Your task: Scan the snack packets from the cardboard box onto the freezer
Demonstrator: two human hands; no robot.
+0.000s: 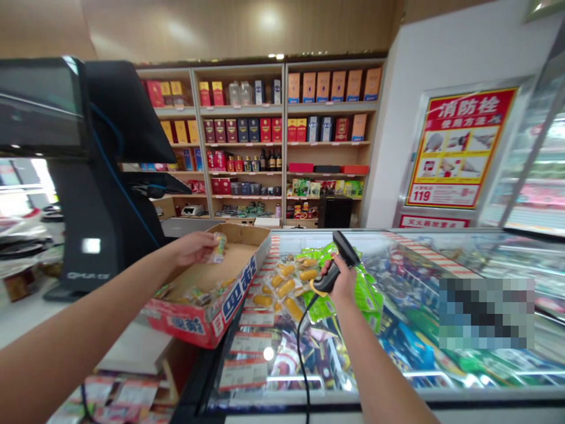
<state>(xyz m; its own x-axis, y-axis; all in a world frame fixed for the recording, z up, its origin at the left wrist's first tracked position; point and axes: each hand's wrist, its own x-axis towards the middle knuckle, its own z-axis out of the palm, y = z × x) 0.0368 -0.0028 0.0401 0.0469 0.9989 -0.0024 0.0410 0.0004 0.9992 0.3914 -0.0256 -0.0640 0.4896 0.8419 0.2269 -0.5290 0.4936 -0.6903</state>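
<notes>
My left hand pinches a small snack packet in transparent wrapping, above the inside of a shallow cardboard box. Several similar small packets lie in the near end of that box. In my right hand is a black barcode scanner, gripped by its handle, with its head pointing up and away. A black cord runs down from the scanner. Under and beside the right hand, several yellow wrapped snacks and bright green packets lie in a heap on the glass top.
The glass-topped freezer has packaged goods showing through it. A dark checkout terminal stands at the left, close to my left arm. Shelves of boxes and bottles line the back wall. A red and yellow poster hangs at the right.
</notes>
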